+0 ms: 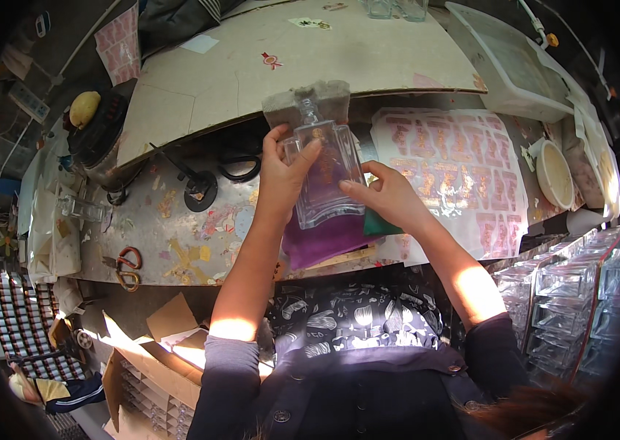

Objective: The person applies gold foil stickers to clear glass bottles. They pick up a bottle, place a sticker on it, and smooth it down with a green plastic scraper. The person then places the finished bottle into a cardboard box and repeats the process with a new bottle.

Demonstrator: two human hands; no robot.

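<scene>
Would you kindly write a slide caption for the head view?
Both hands, left hand and right hand, hold a clear glass bottle above a purple cloth.

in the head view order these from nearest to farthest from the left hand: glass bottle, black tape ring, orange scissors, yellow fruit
1. Glass bottle: held in the left hand, centre of the bench.
2. Black tape ring: just to its left, on the bench.
3. Orange scissors: lower left, near the bench edge.
4. Yellow fruit: far upper left.
</scene>
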